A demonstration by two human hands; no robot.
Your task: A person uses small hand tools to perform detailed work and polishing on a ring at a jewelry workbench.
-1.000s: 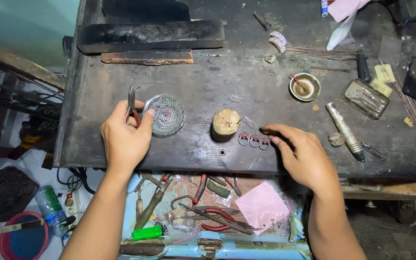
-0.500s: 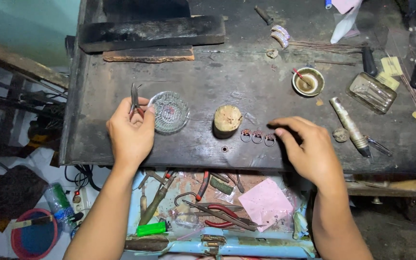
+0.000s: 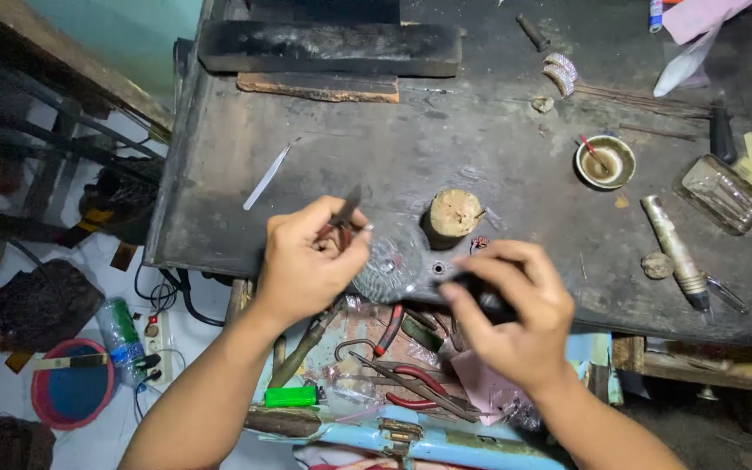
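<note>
Two hands work close together at the near edge of my dark workbench, and what matters is the small gap between them. My left hand is curled shut, thumb and forefinger pinching a pair of tweezers whose long axis runs up and to the right — the tips point away from me, toward the far side of the bench. My right hand sits just to the right and a little nearer, fingers bent and pressed around a small dark piece; I cannot tell exactly what it is, since my fingers cover most of it. Between the two hands lies a round clear glass dish, partly under my left knuckles, and just beyond it stands a short wooden stump. The dark piece lies right of the tweezers, so my left hand is the one nearer the dish — the right is nearer the open drawer of red-handled pliers below.
</note>
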